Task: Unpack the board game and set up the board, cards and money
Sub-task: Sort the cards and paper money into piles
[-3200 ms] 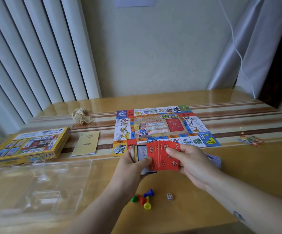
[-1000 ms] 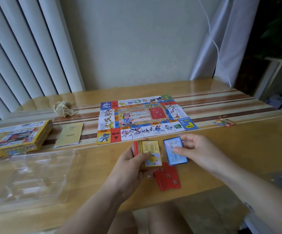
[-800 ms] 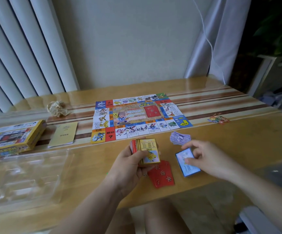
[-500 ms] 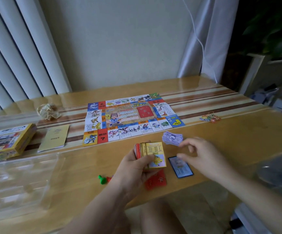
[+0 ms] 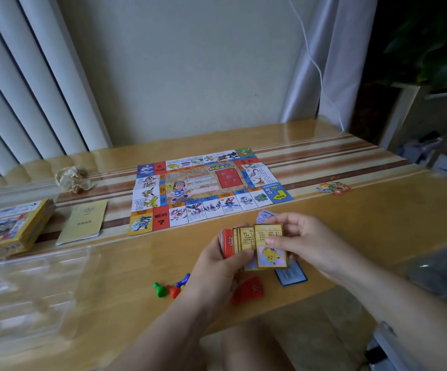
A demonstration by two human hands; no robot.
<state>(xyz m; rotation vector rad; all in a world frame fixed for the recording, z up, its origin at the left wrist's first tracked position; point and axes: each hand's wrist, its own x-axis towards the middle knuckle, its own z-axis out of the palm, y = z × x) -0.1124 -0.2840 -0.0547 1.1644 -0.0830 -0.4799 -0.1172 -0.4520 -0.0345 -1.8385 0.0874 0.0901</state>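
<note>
- Grips a fanned deck (image 5: pixel 246 239) in the left hand (image 5: pixel 217 266), fingers curled behind it and thumb pressed across the lower faces. Yellow-bordered cards at the right of the fan, red-backed ones at its left end.
- Pinches the front yellow card (image 5: pixel 270 254) with the right hand (image 5: pixel 308 242): thumb on the printed face, the other fingers curled narrow behind the top and right edge. Card upright, touching the rest of the fan.
- Just beyond the right fingertips, flat on the table (image 5: pixel 377 218): a small pile of purple money (image 5: pixel 264 216), partly hidden by the hand.
- Farther beyond both sets of fingers: the board (image 5: pixel 206 188), unfolded and lying flat, well apart from the hands.
- Below the right fingers, nearer the body: a blue card (image 5: pixel 292 275), printed side up on the table, partly behind the held card.
- Below the left fingers, by the wrist: a few red cards (image 5: pixel 249 290) lying loose, partly covered by the hand.
- Left of the left wrist: three pawns (image 5: pixel 174 291), green, red and blue, tipped over and close together.
- Far left of the left fingers: a clear plastic tray (image 5: pixel 29 290), the yellow game box (image 5: pixel 8 228) beyond it, a yellow booklet (image 5: pixel 83 222) just beside the box, and a crumpled paper wad (image 5: pixel 74 179) farther back.
- Far right of the right fingers, past the board's corner: a small heap of colourful pieces (image 5: pixel 333 187), too small to tell apart.
</note>
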